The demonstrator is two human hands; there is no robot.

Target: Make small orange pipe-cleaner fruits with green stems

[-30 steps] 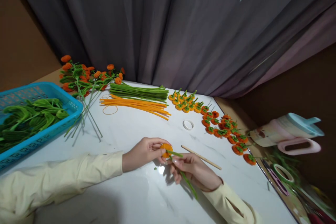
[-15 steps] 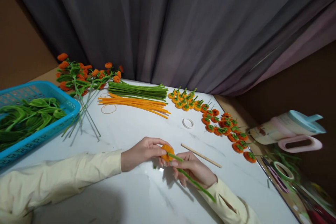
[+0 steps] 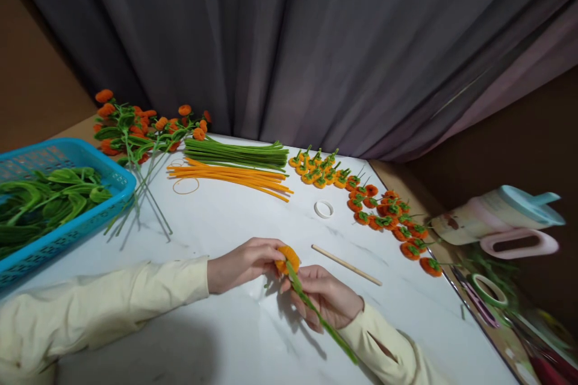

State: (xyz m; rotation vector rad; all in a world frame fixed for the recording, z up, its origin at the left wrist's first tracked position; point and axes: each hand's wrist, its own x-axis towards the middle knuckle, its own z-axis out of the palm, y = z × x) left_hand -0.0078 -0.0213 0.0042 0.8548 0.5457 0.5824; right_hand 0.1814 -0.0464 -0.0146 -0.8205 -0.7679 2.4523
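A yellow-orange pipe-cleaner flower (image 3: 289, 257) is pinched in the fingers of my left hand (image 3: 246, 263), just above the tabletop. From its underside a green pipe cleaner (image 3: 333, 331) runs down to the right, past my right hand (image 3: 329, 293). My right thumb and fingers are closed on that green pipe cleaner close to the flower. Some of the fingertips are hidden behind the flower and the pipe cleaner. Beyond my right hand lies a thin wooden stick (image 3: 347, 264), touching neither hand.
Green (image 3: 239, 153) and orange pipe cleaners (image 3: 230, 177) lie at the back. Right of them sit yellow (image 3: 311, 175) and orange flower heads (image 3: 389, 209) and a white tape ring (image 3: 324, 209). A blue basket (image 3: 67, 237) of leaves stands left; a tumbler (image 3: 487, 213) lies right.
The green pipe cleaner's two ends stood apart and now run close together along one line. My right hand has shifted slightly left, and the flower has tilted in my left fingers.
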